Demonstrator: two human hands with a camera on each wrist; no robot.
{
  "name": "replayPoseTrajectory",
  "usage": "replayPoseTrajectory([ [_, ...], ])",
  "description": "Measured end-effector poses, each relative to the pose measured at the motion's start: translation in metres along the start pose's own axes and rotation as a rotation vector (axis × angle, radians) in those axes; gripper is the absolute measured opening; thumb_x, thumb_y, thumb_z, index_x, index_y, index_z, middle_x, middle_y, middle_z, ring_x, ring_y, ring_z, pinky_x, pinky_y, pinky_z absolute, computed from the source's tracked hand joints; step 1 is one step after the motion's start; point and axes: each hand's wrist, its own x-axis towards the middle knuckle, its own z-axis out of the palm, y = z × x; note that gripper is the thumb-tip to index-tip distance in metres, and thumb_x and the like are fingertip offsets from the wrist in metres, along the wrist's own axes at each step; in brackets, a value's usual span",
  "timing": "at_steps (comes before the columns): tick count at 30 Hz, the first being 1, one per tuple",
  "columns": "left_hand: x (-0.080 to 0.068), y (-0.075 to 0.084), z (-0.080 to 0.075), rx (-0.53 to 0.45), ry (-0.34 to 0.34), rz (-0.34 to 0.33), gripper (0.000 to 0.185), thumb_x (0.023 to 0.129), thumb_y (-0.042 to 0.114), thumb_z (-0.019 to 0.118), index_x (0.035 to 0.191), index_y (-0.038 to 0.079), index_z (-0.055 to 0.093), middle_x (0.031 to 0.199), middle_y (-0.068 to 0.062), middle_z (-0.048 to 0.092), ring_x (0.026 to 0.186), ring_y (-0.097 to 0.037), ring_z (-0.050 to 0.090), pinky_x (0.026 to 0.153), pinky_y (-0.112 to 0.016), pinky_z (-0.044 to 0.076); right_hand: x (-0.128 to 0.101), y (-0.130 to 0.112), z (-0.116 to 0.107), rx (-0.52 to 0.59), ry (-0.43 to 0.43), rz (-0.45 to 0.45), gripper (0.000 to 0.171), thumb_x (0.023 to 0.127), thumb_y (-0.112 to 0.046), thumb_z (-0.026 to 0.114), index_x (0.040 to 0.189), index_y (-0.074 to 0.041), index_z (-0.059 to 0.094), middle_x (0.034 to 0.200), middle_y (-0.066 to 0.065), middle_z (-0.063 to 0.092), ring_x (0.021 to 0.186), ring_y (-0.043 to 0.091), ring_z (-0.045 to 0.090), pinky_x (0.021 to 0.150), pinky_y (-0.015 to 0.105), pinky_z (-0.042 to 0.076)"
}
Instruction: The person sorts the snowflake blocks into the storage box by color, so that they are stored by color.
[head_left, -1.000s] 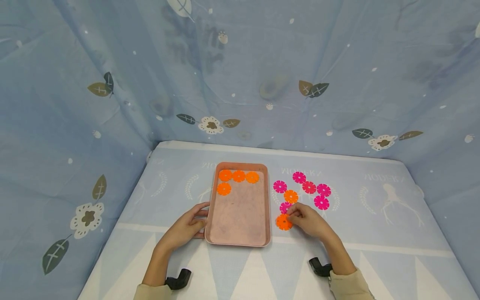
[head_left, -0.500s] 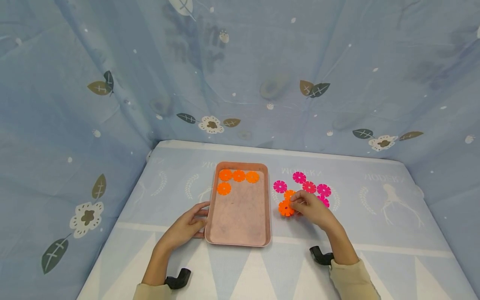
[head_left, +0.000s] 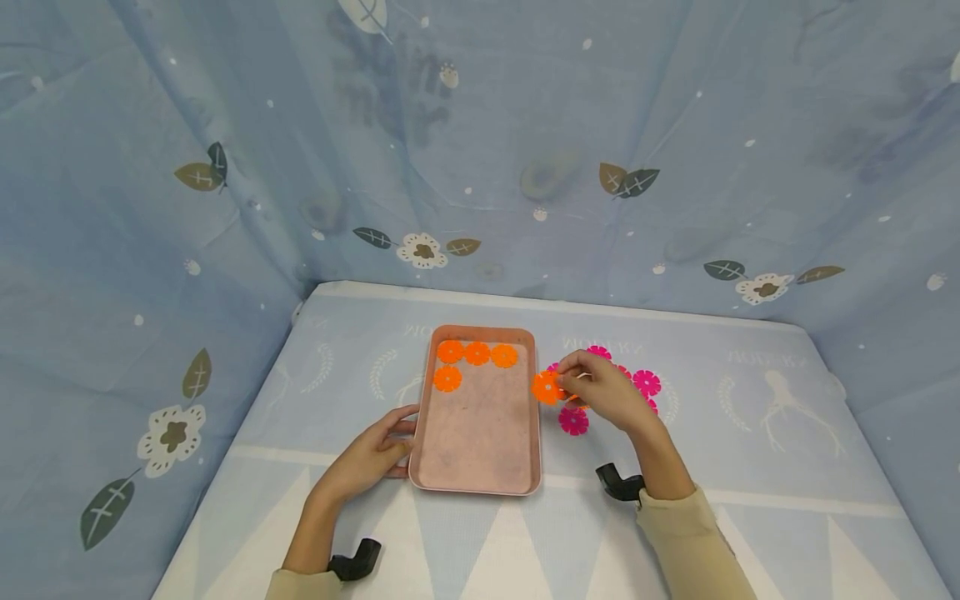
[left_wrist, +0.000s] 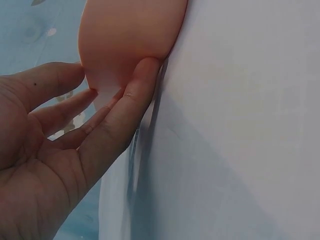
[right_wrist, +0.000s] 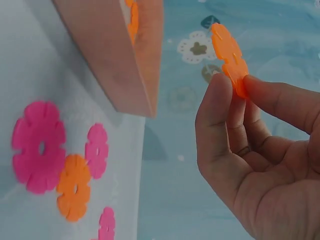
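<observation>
My right hand pinches an orange notched plastic disc between thumb and fingertips, beside the right edge of the pink tray. In the right wrist view the held disc is seen nearly edge-on, raised above the table. My left hand rests its fingers against the tray's left side; the left wrist view has them touching the tray wall. Inside the tray, several orange discs lie flat, a row along the far end and one below it at the left.
Right of the tray lie several loose pink discs, some partly behind my right hand. Another orange disc lies among them. Black angled pieces sit at both wrists. A patterned curtain hangs behind the table.
My right hand has lifted the orange disc from the near end of the loose group and carried it away from me and left to the tray's edge. The left hand has stayed in place.
</observation>
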Motion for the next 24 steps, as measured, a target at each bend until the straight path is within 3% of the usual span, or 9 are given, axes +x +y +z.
replayPoseTrajectory([
  [10,0.001,0.000,0.002,0.007,0.015,-0.013,0.054,0.104,0.003,0.048,0.155,0.009,0.033,0.144,-0.025,0.044,0.113,-0.035,0.063,0.079,-0.042,0.059,0.023,-0.022,0.018,0.040,0.000,-0.023,0.020,0.099,-0.012,0.063,0.113,0.002,0.059,0.103,0.017,0.062,0.091,0.038,0.065,0.074,0.038,0.060],
  [13,0.001,0.001,0.002,0.008,0.017,-0.016,0.054,0.104,0.002,0.048,0.155,0.009,0.034,0.144,-0.026,0.044,0.113,-0.036,0.062,0.079,-0.042,0.059,0.033,-0.027,0.026,0.077,0.006,-0.025,0.023,0.099,-0.012,0.062,0.115,0.004,0.059,0.104,0.018,0.061,0.091,0.036,0.065,0.079,0.044,0.060],
  [18,0.000,0.002,0.002,0.003,0.014,-0.013,0.053,0.104,0.003,0.049,0.155,0.008,0.033,0.145,-0.027,0.042,0.115,-0.038,0.061,0.079,-0.043,0.059,0.050,-0.031,0.045,0.177,0.008,-0.034,0.021,0.100,-0.009,0.061,0.114,0.005,0.059,0.103,0.020,0.060,0.094,0.046,0.064,0.086,0.056,0.055],
  [24,-0.001,0.002,0.002,0.003,0.013,-0.008,0.053,0.104,0.003,0.049,0.155,0.008,0.033,0.145,-0.027,0.042,0.115,-0.037,0.061,0.080,-0.043,0.059,0.070,-0.028,0.069,0.311,0.004,0.008,0.019,0.100,-0.006,0.060,0.115,0.006,0.057,0.100,0.019,0.060,0.098,0.050,0.061,0.086,0.055,0.055],
])
